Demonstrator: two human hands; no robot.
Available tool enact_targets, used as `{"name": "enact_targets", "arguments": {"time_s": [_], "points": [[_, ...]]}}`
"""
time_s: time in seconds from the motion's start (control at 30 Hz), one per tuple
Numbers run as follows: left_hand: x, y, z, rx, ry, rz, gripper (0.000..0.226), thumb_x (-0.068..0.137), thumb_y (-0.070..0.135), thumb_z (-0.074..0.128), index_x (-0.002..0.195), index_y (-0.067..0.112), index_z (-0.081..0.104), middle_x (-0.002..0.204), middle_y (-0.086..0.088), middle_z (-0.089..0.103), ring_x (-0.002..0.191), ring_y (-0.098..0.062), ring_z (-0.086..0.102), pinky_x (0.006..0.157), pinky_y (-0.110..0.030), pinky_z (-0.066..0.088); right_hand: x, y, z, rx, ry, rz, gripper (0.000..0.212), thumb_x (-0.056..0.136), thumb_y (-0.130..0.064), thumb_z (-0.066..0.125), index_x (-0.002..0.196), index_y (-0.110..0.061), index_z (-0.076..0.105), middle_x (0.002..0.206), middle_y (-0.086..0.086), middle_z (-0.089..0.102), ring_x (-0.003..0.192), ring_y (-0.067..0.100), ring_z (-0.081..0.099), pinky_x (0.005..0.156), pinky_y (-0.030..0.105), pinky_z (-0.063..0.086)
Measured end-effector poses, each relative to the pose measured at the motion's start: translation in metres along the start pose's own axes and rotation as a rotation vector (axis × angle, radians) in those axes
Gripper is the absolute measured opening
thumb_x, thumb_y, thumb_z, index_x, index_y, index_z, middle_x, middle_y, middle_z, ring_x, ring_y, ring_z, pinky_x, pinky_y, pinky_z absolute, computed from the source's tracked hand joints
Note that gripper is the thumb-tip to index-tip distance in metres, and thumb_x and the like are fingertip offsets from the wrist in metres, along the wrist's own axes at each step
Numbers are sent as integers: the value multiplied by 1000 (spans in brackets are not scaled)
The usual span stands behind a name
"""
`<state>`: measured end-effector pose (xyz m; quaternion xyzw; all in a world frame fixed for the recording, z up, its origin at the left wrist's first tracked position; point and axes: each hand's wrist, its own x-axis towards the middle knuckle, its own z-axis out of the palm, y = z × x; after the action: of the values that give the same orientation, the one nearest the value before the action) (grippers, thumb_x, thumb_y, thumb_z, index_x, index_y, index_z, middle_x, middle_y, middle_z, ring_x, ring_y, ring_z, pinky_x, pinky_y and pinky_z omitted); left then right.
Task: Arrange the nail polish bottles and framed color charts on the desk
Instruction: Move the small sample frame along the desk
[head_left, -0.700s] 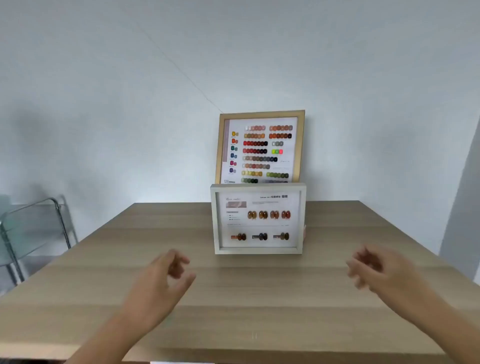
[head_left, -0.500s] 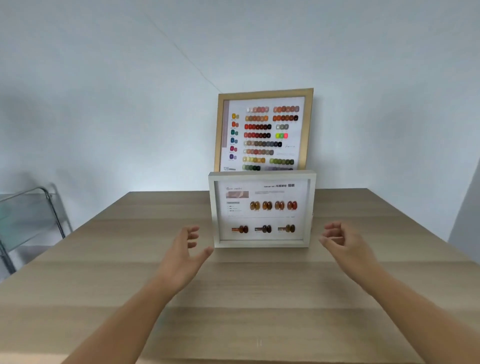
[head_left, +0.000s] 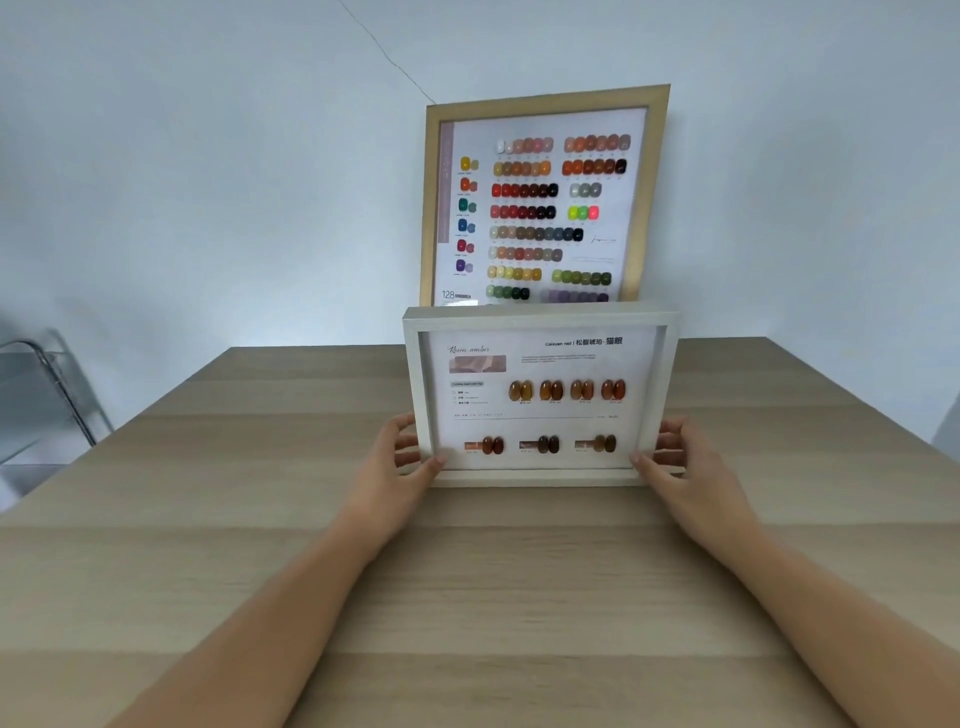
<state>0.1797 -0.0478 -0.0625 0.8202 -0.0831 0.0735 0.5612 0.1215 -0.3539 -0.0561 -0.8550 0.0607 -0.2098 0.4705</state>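
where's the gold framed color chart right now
In the head view, the gold-framed chart stands just right of centre at the far edge of the desk, against the wall, directly behind the white-framed chart.

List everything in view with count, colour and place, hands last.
white framed chart: one, white frame with amber swatches, upright at mid-desk
gold framed chart: one, gold frame with many-coloured swatches, leaning on the wall behind the white one
desk: one, light wood, fills the foreground
chair: one, clear with metal frame, left of the desk
wall: pale grey, behind the desk
left hand: one, holds the white frame's lower left edge
right hand: one, holds the white frame's lower right edge
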Motion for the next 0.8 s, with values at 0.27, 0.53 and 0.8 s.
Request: {"name": "enact_targets", "arguments": {"time_s": [0.27,0.53,0.8], "points": [[2,-1,4,28,8,50,32,83,27,68,112,34,55,105,13,67,91,-4,64,80,-27,52,4,4,3,-85,-67,11,31,87,-32,60,116,-28,51,91,-18,59,83,-6,56,61,10,37],[0,-2,-11,-161,23,62,33,79,13,72,109,25,65,101,8,71,90,-10,68,76,-19,53,-3,-6,12,-81,-48,-71,22,89,-20,58,111,-23,54,92,-20,60,88,-6,54,65,8,35],[-1,-33,-106,-320,100,51,36,70,18,75,106,19,68,101,6,74,92,-9,69,73,-12,50,-11,-53,93,-28,-186,-223,26,88,-26,57,109,-34,44,93,-26,53,85,-9,50,64,8,36]]}}
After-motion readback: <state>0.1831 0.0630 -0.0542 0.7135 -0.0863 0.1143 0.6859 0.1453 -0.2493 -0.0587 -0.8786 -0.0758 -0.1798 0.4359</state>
